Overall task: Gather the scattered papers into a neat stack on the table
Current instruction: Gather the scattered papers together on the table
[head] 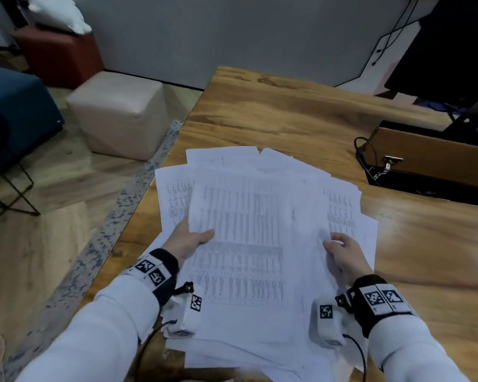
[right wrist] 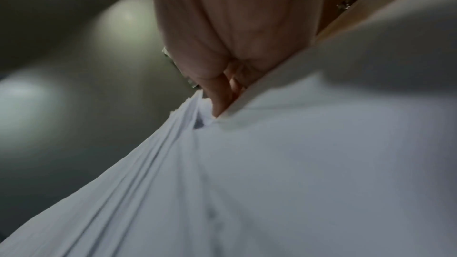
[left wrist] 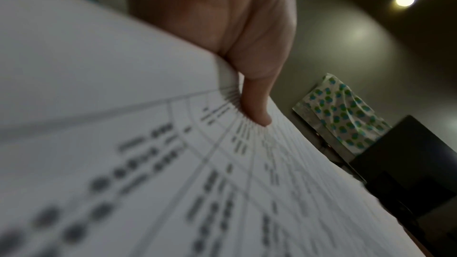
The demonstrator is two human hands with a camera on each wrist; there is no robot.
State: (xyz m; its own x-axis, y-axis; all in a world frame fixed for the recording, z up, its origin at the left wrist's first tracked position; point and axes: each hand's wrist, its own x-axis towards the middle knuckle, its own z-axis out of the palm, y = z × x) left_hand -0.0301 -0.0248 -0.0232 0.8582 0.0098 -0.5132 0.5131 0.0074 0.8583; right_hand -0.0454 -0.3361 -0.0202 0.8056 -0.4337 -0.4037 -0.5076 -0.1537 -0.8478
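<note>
A loose, fanned bundle of white printed papers [head: 249, 230] is held between both hands above the wooden table [head: 301, 111]. My left hand [head: 193, 239] grips the bundle's left edge, thumb on top of the sheet. My right hand [head: 342, 250] pinches the right edge. In the left wrist view the thumb of my left hand [left wrist: 254, 105] presses on the printed papers [left wrist: 173, 163]. Seen from the right wrist, my right hand [right wrist: 222, 93] has its fingers tucked into the layered papers [right wrist: 272, 173]. Sheets stick out unevenly at the far, left and right sides.
An open recess with a wooden flap and black cables [head: 425, 161] sits in the table at the right. Left of the table stand a beige cube stool [head: 116, 114], a red stool [head: 58, 53] and a blue seat [head: 14, 111]. A dark screen [head: 453, 45] is at the far right.
</note>
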